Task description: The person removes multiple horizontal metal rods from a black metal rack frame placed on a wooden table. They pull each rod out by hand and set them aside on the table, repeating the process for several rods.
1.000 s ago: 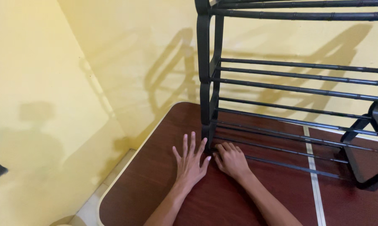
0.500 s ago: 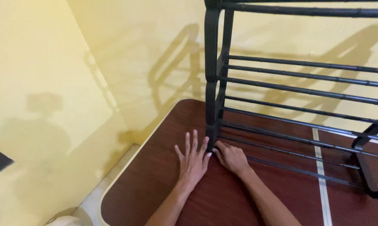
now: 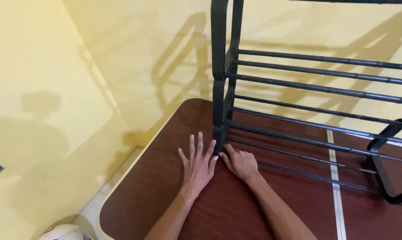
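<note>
1. A dark wood table (image 3: 174, 195) stands against yellow walls.
2. The black rack (image 3: 299, 89) stands on it.
3. The left hand (image 3: 197, 165) lies flat, fingers spread, beside the rack's foot.
4. The right hand (image 3: 240, 162) is curled at the lowest bar; whether it grips the bar is unclear.

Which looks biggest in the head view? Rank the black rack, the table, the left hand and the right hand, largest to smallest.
1. Black rack, cut off by the frame.
2. Table, also cut off; close to the rack, so that order is unsure.
3. Left hand, spread flat.
4. Right hand, curled, so it may only look smaller.
</note>
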